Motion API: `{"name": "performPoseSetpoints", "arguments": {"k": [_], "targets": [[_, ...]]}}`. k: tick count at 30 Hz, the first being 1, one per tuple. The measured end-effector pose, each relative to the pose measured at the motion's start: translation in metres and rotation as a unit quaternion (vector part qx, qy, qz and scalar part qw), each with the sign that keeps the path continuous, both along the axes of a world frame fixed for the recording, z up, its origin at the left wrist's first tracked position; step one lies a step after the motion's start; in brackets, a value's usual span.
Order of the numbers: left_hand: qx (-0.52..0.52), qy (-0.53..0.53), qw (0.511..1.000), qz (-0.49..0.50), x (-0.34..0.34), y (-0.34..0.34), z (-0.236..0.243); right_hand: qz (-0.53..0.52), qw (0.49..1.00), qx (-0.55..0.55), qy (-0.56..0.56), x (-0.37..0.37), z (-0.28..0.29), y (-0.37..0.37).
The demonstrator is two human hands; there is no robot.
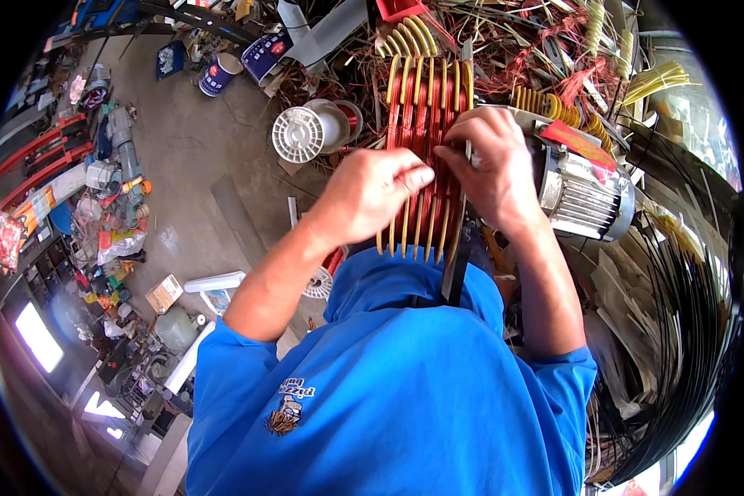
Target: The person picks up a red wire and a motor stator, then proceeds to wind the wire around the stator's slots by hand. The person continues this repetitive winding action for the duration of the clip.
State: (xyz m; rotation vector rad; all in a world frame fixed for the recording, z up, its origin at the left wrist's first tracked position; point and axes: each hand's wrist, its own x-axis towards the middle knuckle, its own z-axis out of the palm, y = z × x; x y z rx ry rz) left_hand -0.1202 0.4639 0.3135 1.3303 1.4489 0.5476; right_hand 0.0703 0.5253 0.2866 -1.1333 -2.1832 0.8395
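Observation:
In front of my body stands a coil-winding former (395, 83) with several yellow curved ribs. Bundles of red enamelled wire (419, 124) run between its ribs. My left hand (374, 192) is over the former's left side, thumb and fingertips pinched together above the wire. On the other side, my right hand (498, 169) is also closed in a pinch, its fingertips close to the wound wire. Whatever lies between the fingers of either hand is too small or hidden to make out. Both forearms reach up from below.
A finned electric motor (587, 198) sits right of the former. White wire spools (298, 135) stand to the left, near a blue-and-white bucket (220, 74). Tangled scrap wire (521, 50) lies beyond. Black strands (686, 331) hang at the right; tools and parts clutter the left side.

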Motion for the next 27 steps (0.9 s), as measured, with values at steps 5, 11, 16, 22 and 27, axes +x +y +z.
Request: {"name": "performPoseSetpoints", "arguments": {"k": [5, 11, 16, 22, 27], "targets": [[0.156, 0.023, 0.987, -0.037, -0.003, 0.021, -0.012, -0.012, 0.999, 0.003, -0.049, 0.001, 0.021, -0.022], [0.171, 0.08, 0.981, -0.054, 0.0, 0.021, -0.014, -0.024, 0.997, 0.039, -0.063, -0.017, 0.015, -0.036], [0.162, 0.057, 0.985, 0.027, 0.005, -0.004, -0.013, 0.027, 0.997, 0.054, -0.042, -0.009, 0.003, -0.004], [0.006, -0.149, 0.971, 0.189, 0.003, -0.023, -0.013, 0.085, 0.992, 0.071, -0.056, -0.019, 0.003, 0.01], [-0.232, -0.456, 0.834, 0.208, -0.011, -0.022, 0.023, 0.049, 0.997, 0.035, -0.04, -0.01, 0.006, 0.001]]}}
